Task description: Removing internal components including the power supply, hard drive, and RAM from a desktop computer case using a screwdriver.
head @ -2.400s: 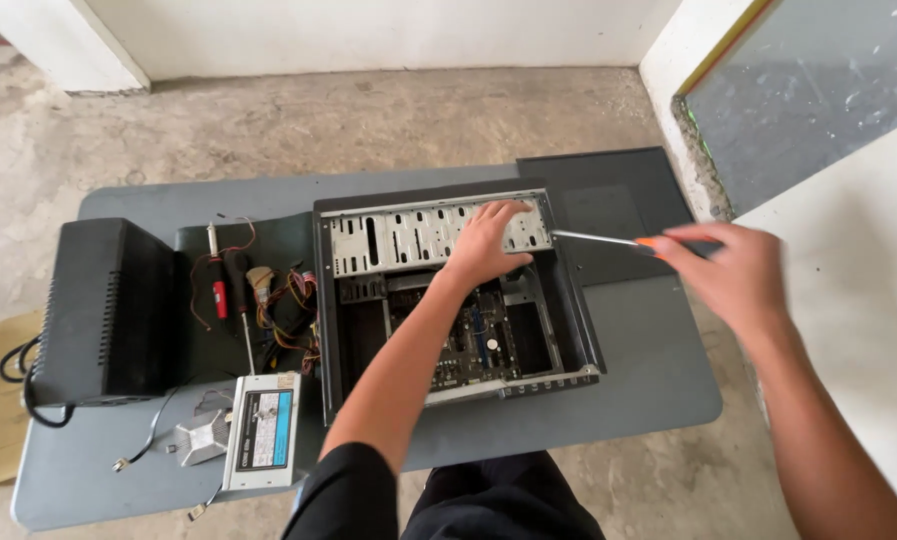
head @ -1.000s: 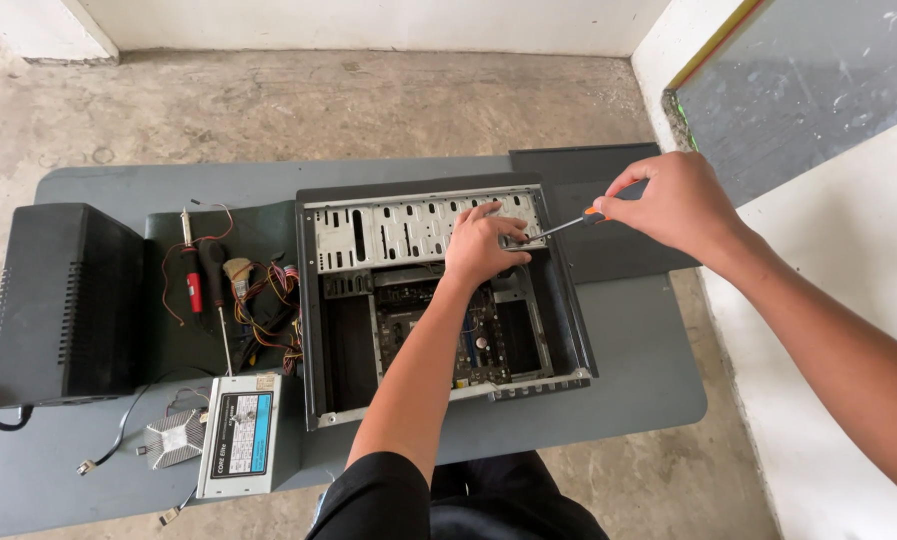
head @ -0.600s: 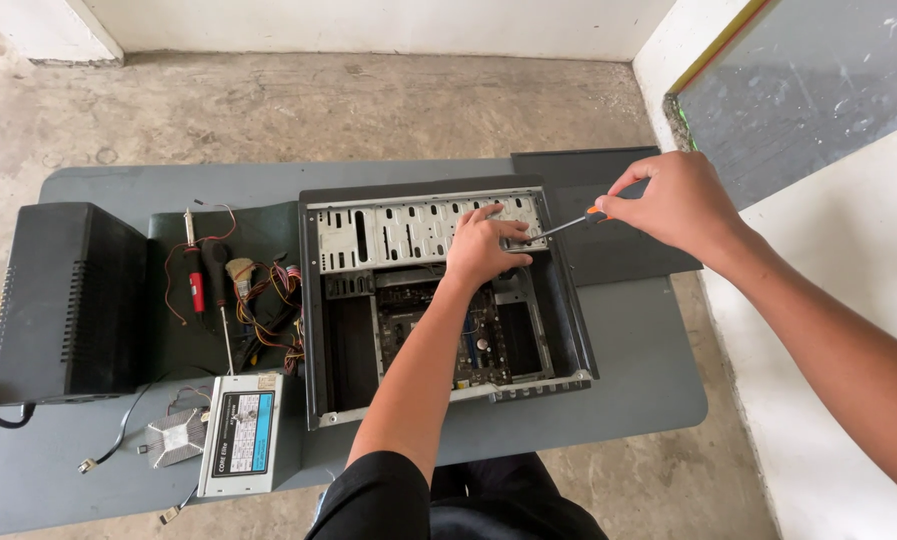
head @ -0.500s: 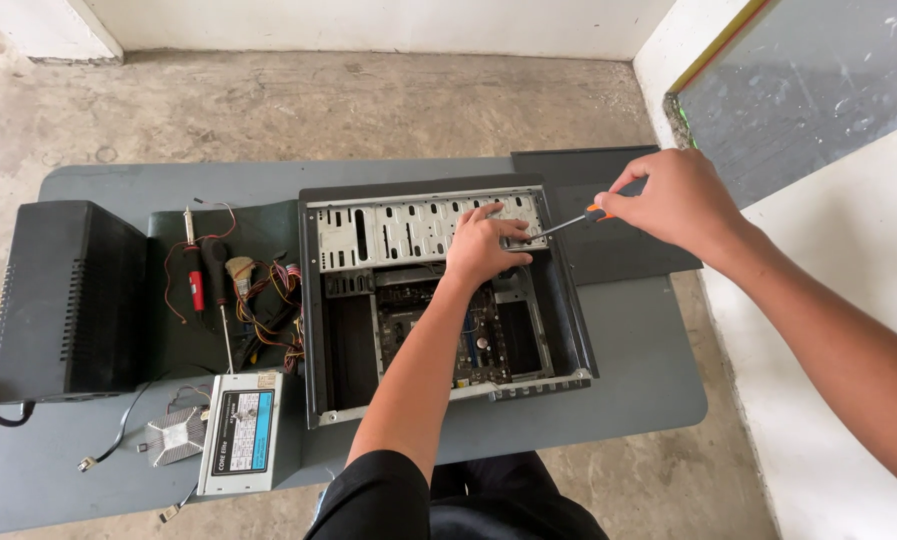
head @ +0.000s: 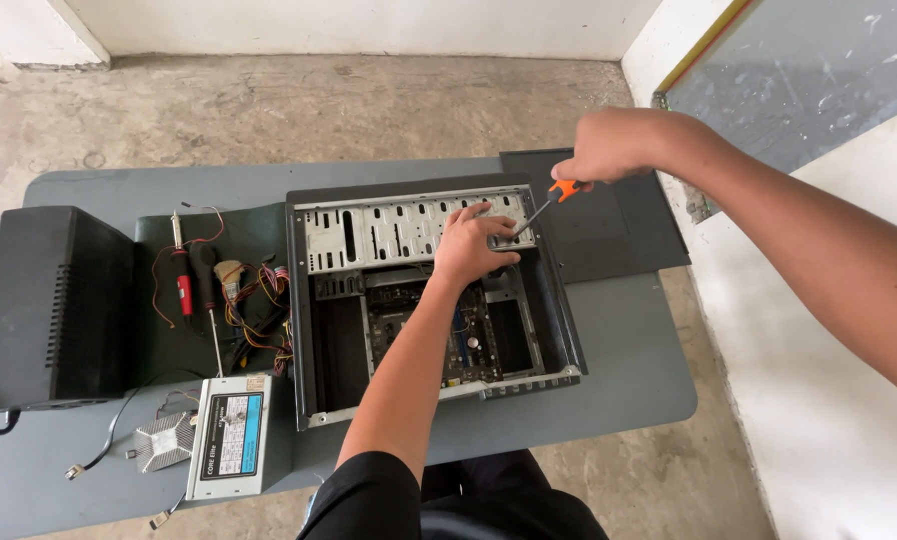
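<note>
An open black computer case [head: 300, 300] lies flat on a grey table [head: 628, 370], with a motherboard [head: 468, 335] inside. My left hand [head: 476, 246] rests inside the case at its far right, fingers pressed on the metal drive cage [head: 388, 230]. My right hand [head: 608, 148] grips an orange-handled screwdriver [head: 540, 208] from above. Its shaft slants down-left and the tip sits by my left fingertips. Whether my left fingers pinch something small, I cannot tell.
The case's black side panel [head: 608, 225] lies right of the case. A black box [head: 53, 300] stands at far left, beside a red-handled soldering iron [head: 181, 285] and loose wires [head: 253, 300]. A power supply [head: 230, 435] and a heatsink [head: 163, 440] sit front left.
My right hand has swung in from the right and risen over the case's far right corner, bringing the screwdriver tip down to my left fingers. My left hand stays put.
</note>
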